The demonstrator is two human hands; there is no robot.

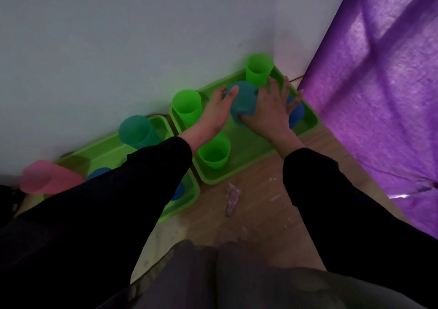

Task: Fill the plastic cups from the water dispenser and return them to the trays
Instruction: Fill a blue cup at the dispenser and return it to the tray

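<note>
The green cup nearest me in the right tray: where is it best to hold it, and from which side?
Probably wrap the green cup around its side wall below the rim, coming from the right. It stands upright, mouth up; the tray floor on its right is bare, while the left sleeve crowds its left side.

Saw right green tray [251, 140] just beside left green tray [106, 150]; found three green cups [187, 107] upright in the former, a teal cup [241, 100] at its middle.
</note>
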